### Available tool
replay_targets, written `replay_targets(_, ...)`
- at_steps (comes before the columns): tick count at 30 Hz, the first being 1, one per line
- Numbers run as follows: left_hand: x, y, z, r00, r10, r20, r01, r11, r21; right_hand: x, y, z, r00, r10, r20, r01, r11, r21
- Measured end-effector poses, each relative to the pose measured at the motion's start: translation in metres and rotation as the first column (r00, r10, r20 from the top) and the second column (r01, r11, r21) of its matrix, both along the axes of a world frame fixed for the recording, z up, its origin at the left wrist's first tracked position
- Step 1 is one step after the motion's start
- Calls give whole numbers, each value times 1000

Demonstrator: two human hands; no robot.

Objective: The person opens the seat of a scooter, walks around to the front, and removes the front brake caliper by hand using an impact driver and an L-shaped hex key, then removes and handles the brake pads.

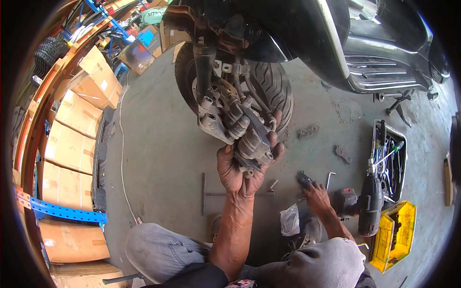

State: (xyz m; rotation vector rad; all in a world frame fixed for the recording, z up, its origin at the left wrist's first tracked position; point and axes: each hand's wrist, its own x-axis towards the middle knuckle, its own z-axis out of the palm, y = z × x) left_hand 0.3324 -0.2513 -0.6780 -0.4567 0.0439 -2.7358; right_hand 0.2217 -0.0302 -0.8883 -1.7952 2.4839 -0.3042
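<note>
My left hand [230, 168] is wrapped round the underside of a grey, dirty brake caliper [254, 141], palm up, with fingers along its right side. The caliper hangs beside the scooter's front wheel [283, 86], next to the fork leg [204, 72] and its bracket [211, 125]. Down at the floor on the right, my right hand [317, 199] has its fingers closed on a small dark part [303, 178], which looks like a brake pad; the fingertips partly cover it. An L-shaped hex key [330, 179] lies just right of that hand.
Two worn metal parts [343, 153] [308, 131] lie on the floor. A T-handle wrench [205, 194] and a clear plastic bag [289, 221] are near my feet. To the right are a cordless drill [370, 206], a tool tray [403, 168] and a yellow bin [408, 221]. Boxes [69, 149] line the left.
</note>
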Motion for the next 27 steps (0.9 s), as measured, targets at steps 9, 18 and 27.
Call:
replay_targets(9,1,3,5,995,55,88,-47,995,-89,-10,-68,243,864,149,481,294,627,-721)
replay_targets(18,2,5,1,983,142,113,-114,967,-229,-8,-83,253,824,334,458,160,639,-753)
replay_targets(27,2,7,-7,981,162,104,-133,961,-242,1,-87,250,390,393,833,505,665,-550)
